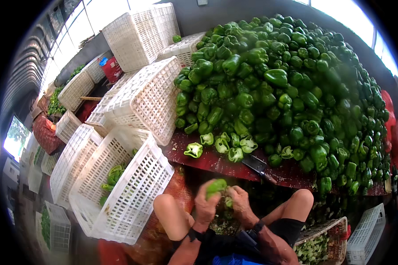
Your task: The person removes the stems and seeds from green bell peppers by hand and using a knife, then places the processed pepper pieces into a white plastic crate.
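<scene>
In my left hand point(205, 206), closed around it and raised above my lap, is a green bell pepper point(216, 187), slightly blurred. Beside it my right hand point(240, 201) is closed, with a pale green pepper piece point(228, 202) at its fingertips; its exact shape is unclear. On the red table edge ahead lie several cut bell pepper halves point(235, 153) with pale insides showing. To their right a broad-bladed knife point(254, 164) rests on the table, its handle toward me. Behind rises a large heap of whole green bell peppers point(269, 84).
A white plastic crate point(132, 194) holding some peppers tilts at my left, with stacked white crates point(141, 95) behind it. At lower right stands a basket of pale pepper scraps point(313, 249), next to another white crate point(366, 236). A person point(46, 132) is at far left.
</scene>
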`<state>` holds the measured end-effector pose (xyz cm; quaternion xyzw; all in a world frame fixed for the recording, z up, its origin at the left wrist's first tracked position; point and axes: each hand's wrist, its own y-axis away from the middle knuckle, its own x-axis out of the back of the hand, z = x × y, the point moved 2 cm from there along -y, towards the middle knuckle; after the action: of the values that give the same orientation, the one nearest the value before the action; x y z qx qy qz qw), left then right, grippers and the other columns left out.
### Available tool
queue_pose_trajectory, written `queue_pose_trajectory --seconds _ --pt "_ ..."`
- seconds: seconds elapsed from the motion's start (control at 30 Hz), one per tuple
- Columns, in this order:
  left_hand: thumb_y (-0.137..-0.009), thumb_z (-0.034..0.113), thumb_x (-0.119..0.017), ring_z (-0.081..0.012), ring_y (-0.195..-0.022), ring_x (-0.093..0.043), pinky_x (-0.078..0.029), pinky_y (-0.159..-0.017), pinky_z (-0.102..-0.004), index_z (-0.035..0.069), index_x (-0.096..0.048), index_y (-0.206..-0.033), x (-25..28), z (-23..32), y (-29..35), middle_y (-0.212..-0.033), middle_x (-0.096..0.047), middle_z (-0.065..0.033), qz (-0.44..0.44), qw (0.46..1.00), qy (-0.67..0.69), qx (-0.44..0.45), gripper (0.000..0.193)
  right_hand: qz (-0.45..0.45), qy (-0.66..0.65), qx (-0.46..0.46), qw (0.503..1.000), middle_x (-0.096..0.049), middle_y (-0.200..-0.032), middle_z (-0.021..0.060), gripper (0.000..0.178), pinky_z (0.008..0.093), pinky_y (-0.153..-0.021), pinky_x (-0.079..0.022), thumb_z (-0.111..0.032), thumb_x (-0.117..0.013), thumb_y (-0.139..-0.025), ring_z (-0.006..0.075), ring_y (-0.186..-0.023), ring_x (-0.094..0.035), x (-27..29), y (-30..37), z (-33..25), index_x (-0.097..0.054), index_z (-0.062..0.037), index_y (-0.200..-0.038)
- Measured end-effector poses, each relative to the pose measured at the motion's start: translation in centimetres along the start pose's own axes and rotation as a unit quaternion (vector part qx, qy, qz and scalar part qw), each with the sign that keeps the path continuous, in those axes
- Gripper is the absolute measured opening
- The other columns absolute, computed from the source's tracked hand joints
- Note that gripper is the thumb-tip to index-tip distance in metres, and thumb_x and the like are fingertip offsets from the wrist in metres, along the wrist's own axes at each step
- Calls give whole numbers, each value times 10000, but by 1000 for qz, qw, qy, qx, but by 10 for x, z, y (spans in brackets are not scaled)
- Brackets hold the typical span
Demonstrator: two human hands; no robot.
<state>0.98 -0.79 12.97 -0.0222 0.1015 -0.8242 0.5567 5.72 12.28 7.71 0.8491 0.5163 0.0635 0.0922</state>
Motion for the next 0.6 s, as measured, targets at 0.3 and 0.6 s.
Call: queue_pose_trajectory --seconds 0.3,0.6 --pt "-844 104 -640 -280 -1147 -600 -484 -976 -357 -32 -531 -1295 -14 29 11 -1243 -600 -204 -28 983 -155 -90 483 -53 -59 5 997 -627 -877 130 150 353 -654 -490 -165 -580 -855 203 -793 -600 -15 6 -17 -629 -38 -918" --pt "-866 118 -560 -287 -1141 -586 -470 -992 -387 -57 -462 -1350 108 126 -14 -1320 -540 -220 275 863 -271 -325 524 -15 -117 -112 987 -576 -689 74 178 272 -431 -437 -162 -589 -896 147 -505 -543 22 -8 -25 -602 15 -912"
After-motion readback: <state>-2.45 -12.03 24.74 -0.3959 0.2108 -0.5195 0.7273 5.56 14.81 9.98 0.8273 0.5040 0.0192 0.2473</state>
